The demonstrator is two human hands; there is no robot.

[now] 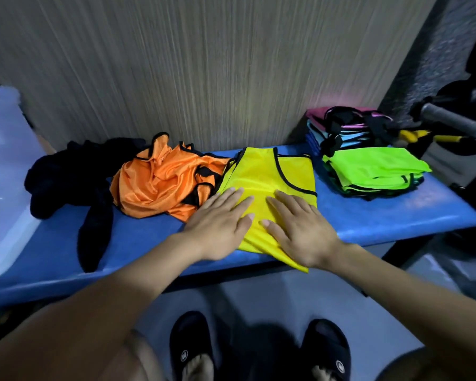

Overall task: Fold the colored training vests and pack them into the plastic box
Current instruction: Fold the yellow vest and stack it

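Yellow vest (pixel 270 177) with black trim, spread flat on the blue bench (pixel 396 213), near the middle, its lower corner hanging past the front edge. Left hand (pixel 220 224) pressed palm-down on the vest's lower left part, fingers straight and together, gripping nothing. Right hand (pixel 300 226) flat on the lower right part — fingers straight and slightly spread, likewise gripping nothing. Thumbs pointing toward each other, close but apart.

Just left of the yellow vest, touching its edge: crumpled orange vests (pixel 162 180) in a loose heap. Farther left, a rumpled pile of black cloth (pixel 66 177), one strip trailing toward the bench's front edge. At the far left, partly out of view, a clear plastic box (pixel 3 171) — contents impossible to tell.

To the right, apart from the yellow vest, a neat stack of folded green vests (pixel 374 169). Behind it, against the wall (pixel 176 64), a taller stack of folded vests (pixel 346 125) in pink and blue with black trim. Beyond the right end of the bench, a grey handle (pixel 451 122) and something yellow, blurred.

Below the bench, two feet in black slippers (pixel 190 345) on a grey floor.
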